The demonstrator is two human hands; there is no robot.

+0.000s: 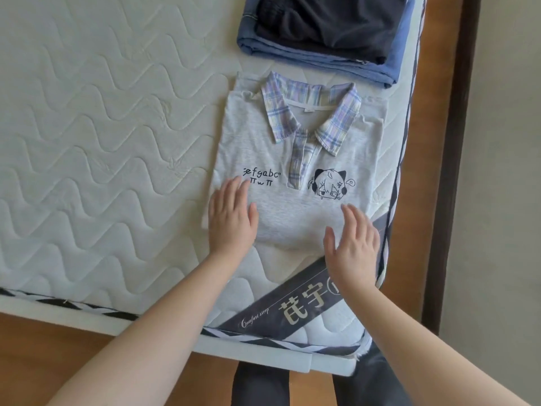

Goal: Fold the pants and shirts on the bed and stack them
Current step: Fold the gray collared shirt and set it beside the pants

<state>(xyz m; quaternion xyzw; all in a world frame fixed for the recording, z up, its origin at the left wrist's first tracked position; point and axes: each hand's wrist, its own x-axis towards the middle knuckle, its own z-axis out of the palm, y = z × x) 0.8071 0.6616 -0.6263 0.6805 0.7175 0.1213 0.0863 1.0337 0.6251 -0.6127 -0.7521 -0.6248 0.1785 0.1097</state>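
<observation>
While the folding is nearing its end, the grey polo shirt [295,183] is lying folded on the bed [96,136], awaiting stacking.

The shirt is sitting near the bed's right-hand corner, front panel up, as a compact rectangle with sleeves tucked out of sight; its plaid collar [310,112] is pointing away from the person and its folded lower edge toward them, so the long axis is running near-to-far, tilting slightly rightward; the left hand [231,218] is resting flat, fingers straight, on the lower left corner, and the right hand [354,244] is lying open at the lower right edge, neither gripping cloth; just beyond the collar, folded dark trousers [325,22] are sitting on folded blue jeans [310,63]; judging by this, only placing the shirt on that stack is remaining.
</observation>
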